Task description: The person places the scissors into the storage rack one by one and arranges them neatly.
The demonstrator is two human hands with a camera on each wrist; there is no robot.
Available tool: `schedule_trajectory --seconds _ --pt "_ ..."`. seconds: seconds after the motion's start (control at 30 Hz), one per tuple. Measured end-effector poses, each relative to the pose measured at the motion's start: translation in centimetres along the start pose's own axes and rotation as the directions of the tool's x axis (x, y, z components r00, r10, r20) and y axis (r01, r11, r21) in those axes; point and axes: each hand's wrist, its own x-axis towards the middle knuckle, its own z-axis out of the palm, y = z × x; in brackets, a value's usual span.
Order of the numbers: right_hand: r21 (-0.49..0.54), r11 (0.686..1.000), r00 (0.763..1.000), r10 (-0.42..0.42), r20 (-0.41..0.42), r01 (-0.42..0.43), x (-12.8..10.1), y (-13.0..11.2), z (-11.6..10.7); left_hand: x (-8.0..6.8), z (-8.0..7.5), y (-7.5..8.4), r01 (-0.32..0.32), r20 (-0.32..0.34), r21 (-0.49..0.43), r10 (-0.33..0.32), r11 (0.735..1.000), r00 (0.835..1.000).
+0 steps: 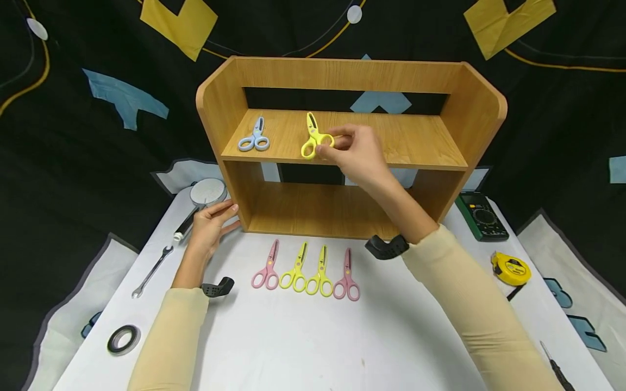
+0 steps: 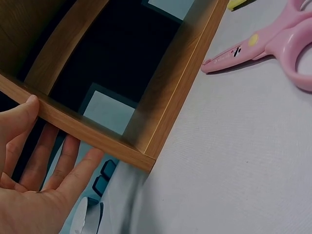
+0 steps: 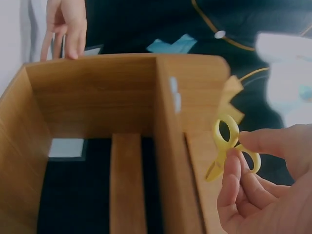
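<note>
The right hand's grip is closed to a pinch: in the head view, right hand (image 1: 356,152), just above the middle of the frame, holds one handle loop of a pair of yellow scissors (image 1: 313,133) between thumb and fingers. The blades point up; whether they touch the upper shelf (image 1: 406,141) around them cannot be told. To their left on that shelf lie blue scissors (image 1: 255,136), blades also upward.

The wooden shelf unit (image 1: 352,75) fills the upper middle of the frame. At its lower left corner, left hand (image 1: 211,225) touches the side panel; its grip is loose, and in the left wrist view the thumb rests on the panel's edge while the straight fingers spread along the outer side.

In front of the unit, at the centre of the frame, four scissors stand in a row on the white bench (image 1: 293,347): left pink pair (image 1: 269,267), two yellow pairs (image 1: 298,266) side by side, right pink pair (image 1: 347,274).

Down the left of the frame are a magnifier (image 1: 208,191), a wrench (image 1: 152,271) and a tape roll (image 1: 113,343). Down the right are a multimeter (image 1: 482,217), a tape measure (image 1: 511,269) and, at the lower right, a screwdriver (image 1: 557,369).
</note>
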Motion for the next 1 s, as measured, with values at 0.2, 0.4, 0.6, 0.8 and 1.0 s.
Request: schedule_trajectory --seconds 0.2,0.4,0.6,0.8,1.0 --pt "-0.026 0.999 0.999 0.044 0.005 -0.043 3.6 0.0 3.4 0.0 0.3 -0.3 -0.006 -0.002 -0.003 0.006 1.000 1.000" --pt "-0.185 0.983 0.999 0.028 0.040 -0.020 4.9 -0.3 5.1 -0.1 0.5 -0.8 -0.017 -0.037 -0.027 0.016 0.999 0.999" --pt "-0.324 0.946 0.999 0.013 0.031 -0.003 5.0 -0.3 5.5 -0.2 0.6 -0.8 -0.028 -0.055 -0.005 0.028 1.000 0.998" --pt "-0.276 0.961 0.999 -0.029 0.033 0.038 5.0 0.2 5.3 -0.1 0.6 -0.6 -0.036 -0.056 0.020 0.037 0.999 0.998" --pt "-0.107 0.991 0.996 -0.083 0.011 0.084 3.5 0.9 3.9 -0.1 0.4 -0.5 -0.041 -0.061 0.008 0.041 0.999 0.997"
